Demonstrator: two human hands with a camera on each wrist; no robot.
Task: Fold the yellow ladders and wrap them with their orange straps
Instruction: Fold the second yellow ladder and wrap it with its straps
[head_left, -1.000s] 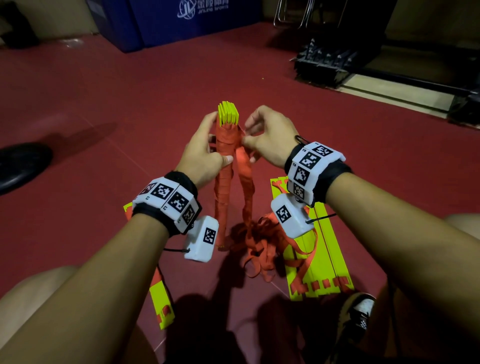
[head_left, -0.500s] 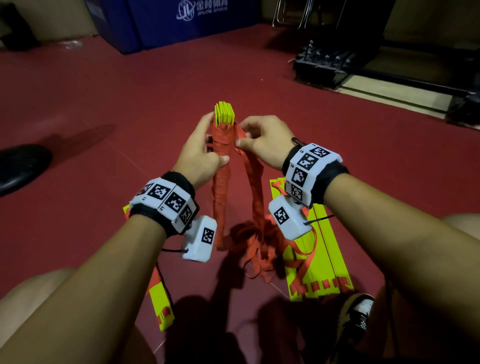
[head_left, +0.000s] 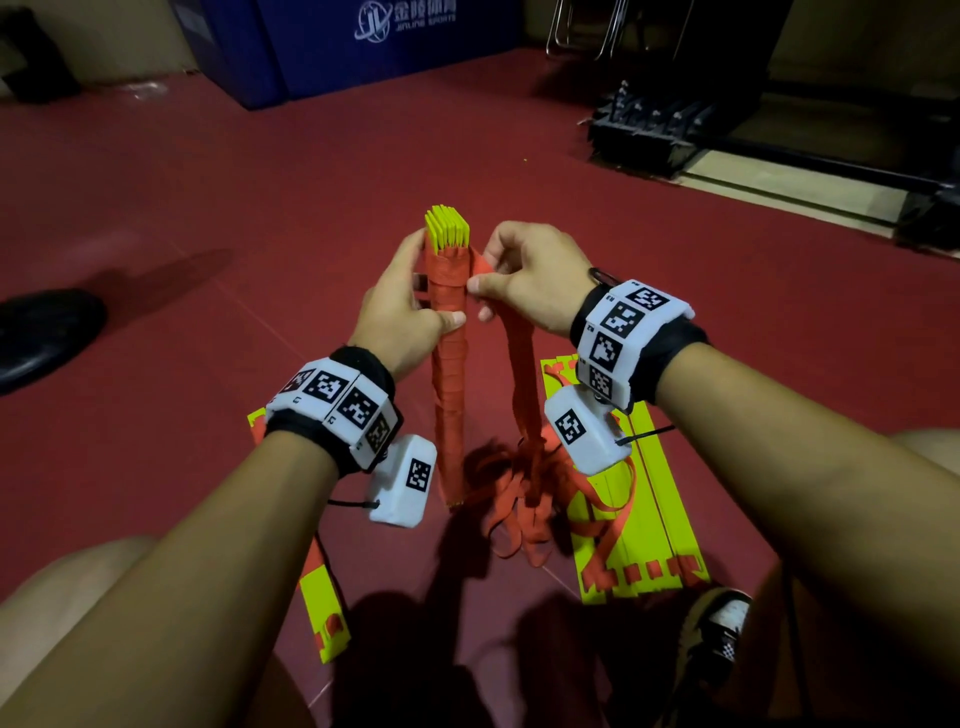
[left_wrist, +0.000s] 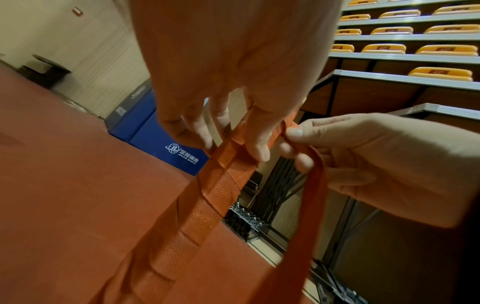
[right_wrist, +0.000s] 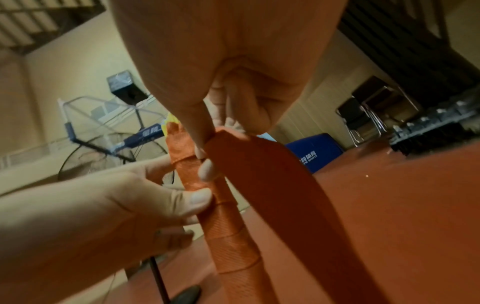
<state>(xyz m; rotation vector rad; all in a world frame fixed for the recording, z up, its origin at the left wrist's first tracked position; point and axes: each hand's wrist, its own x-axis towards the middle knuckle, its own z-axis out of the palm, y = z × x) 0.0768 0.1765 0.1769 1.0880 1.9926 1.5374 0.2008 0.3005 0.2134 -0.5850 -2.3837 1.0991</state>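
Dim hall, dark red floor (head_left: 260, 208), blue crate (head_left: 374, 47) by beige wall (left_wrist: 91, 51), tiered yellow seats (left_wrist: 441, 49)

Three yellow ladders (head_left: 448, 231) (head_left: 644, 519) (head_left: 326, 608), two hands (head_left: 400, 317) (head_left: 524, 280), one blue box (head_left: 363, 47)

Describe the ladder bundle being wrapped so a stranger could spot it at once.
On the dark red floor, between the person's two forearms, find the upright bundle of folded yellow ladder slats held by the left hand. Unlike the flat yellow ladder stacks lying beside it, it stands upright, wound in orange strap, only its yellow tips showing.
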